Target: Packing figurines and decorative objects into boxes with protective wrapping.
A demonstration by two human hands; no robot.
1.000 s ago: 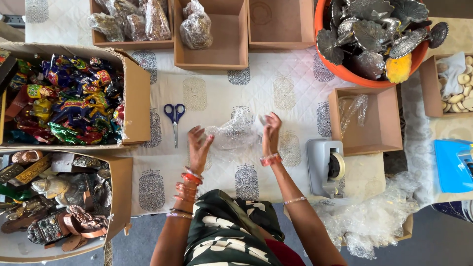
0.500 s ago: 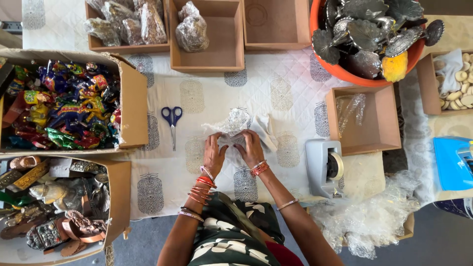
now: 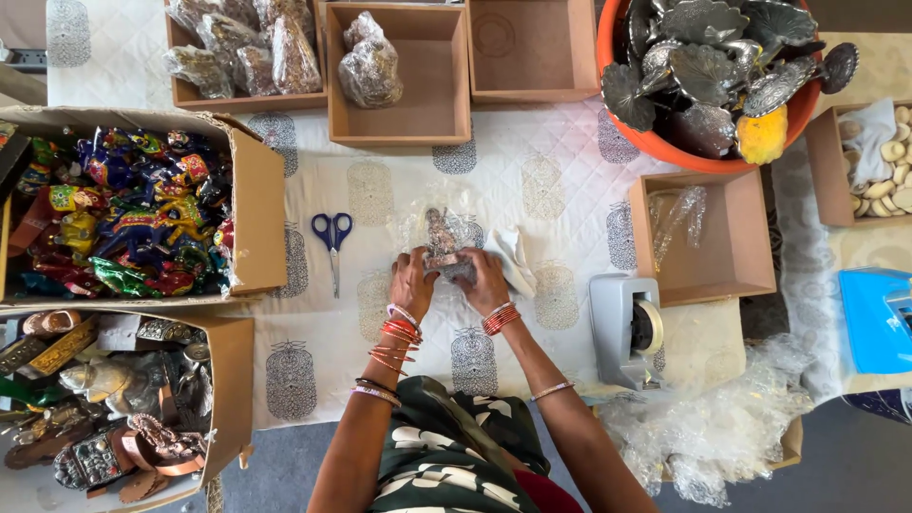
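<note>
Head view, looking straight down: both hands meet at the desk's (image 3: 570, 190) centre on a small metal figurine (image 3: 443, 243) lying on clear wrap (image 3: 427, 223). Its long axis runs 12 to 6 o'clock, head away from the person. Left hand (image 3: 411, 282) grips its base from 8 o'clock, right hand (image 3: 483, 279) from 4 o'clock, equally near. Scissors (image 3: 332, 245) lie at 9 o'clock.

Red bangles (image 3: 397, 334) on both wrists, green patterned garment (image 3: 446, 456).

Scissors (image 3: 332, 236) left of the figurine (image 3: 443, 245), tape dispenser (image 3: 627, 329) to its right, boxes behind
</note>
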